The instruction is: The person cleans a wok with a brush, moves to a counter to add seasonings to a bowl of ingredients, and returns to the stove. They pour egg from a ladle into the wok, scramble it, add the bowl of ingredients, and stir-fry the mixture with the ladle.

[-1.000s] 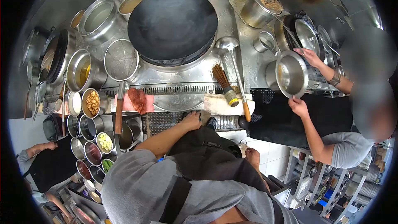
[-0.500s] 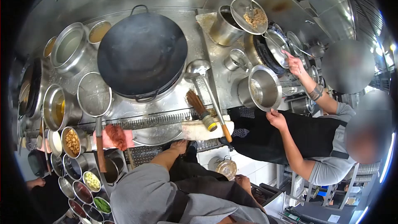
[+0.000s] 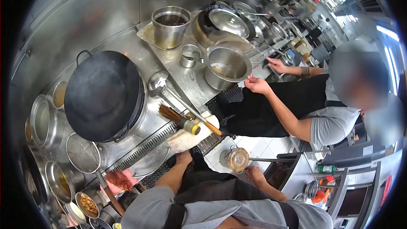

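Observation:
My left hand [image 3: 184, 157] hangs by the front edge of the stove, below a folded white cloth [image 3: 193, 138]. Its fingers look loosely extended, with nothing visible in them. Low on the other side, my right hand [image 3: 254, 174] is beside a lidded pot [image 3: 237, 160] near the floor, its fingers slightly bent and no object visible in them. On the cloth lie a bamboo wok brush [image 3: 180, 118] and the wooden handle of a ladle [image 3: 182, 97]. A large black wok [image 3: 101, 95], faintly steaming, sits on the burner ahead.
A co-worker's hand [image 3: 257, 85] is beside a steel pot [image 3: 228, 68] on the right. A pot of dark liquid [image 3: 171, 27] stands at the back. At left are a wire strainer [image 3: 83, 152], a red cloth [image 3: 121, 180] and a bowl of brown pieces [image 3: 87, 205].
My view has swung right, so the wok and bowls sit further left. The co-worker's strainer of brown food is no longer over the dark-liquid pot. My hands stay low at my sides.

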Demonstrator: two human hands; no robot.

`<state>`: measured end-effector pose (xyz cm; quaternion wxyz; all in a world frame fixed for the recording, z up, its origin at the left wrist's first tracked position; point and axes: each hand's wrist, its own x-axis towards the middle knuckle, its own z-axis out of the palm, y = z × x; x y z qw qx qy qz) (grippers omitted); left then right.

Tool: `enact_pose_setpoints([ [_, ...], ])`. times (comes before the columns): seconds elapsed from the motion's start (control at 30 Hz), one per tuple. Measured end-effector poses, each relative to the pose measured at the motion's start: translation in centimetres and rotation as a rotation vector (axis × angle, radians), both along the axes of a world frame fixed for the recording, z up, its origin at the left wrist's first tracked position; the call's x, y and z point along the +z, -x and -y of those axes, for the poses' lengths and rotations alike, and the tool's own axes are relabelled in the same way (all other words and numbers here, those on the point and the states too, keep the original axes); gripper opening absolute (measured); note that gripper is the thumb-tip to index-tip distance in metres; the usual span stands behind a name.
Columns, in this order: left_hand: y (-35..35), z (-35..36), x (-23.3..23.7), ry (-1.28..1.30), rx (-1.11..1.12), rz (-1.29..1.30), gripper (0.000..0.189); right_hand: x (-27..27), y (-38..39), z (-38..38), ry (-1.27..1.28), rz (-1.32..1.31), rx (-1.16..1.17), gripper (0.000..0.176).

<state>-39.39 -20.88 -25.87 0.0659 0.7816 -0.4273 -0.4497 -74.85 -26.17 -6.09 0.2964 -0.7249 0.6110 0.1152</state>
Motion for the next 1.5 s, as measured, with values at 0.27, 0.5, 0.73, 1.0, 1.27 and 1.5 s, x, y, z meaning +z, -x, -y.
enact_pose_setpoints([
  [0.27,-0.1,0.1,-2.0,0.036,-0.108,0.176,0.055,2.1,-1.6,0.0,-0.068,-0.068,-0.083,0.029],
  [0.5,0.0,1.6,-3.7,0.046,-0.114,0.289,0.053,3.6,-1.9,-0.1,-0.057,-0.086,-0.080,0.025],
  [0.73,-1.1,0.5,-1.1,-0.148,-0.244,0.054,0.057,1.3,-2.1,0.7,-0.079,-0.103,-0.016,0.026],
  [1.0,-6.9,-10.3,4.8,-0.260,-0.137,-0.357,0.049,0.4,-14.2,7.2,0.401,0.349,0.118,0.022],
  [1.27,-12.7,-14.3,19.2,0.049,0.048,-0.480,0.039,-4.3,-22.8,13.4,0.285,0.196,0.352,0.028],
  [1.5,-13.7,-6.5,28.9,0.396,0.236,-0.737,0.041,-0.3,-24.5,15.5,0.184,0.250,0.444,0.033],
])
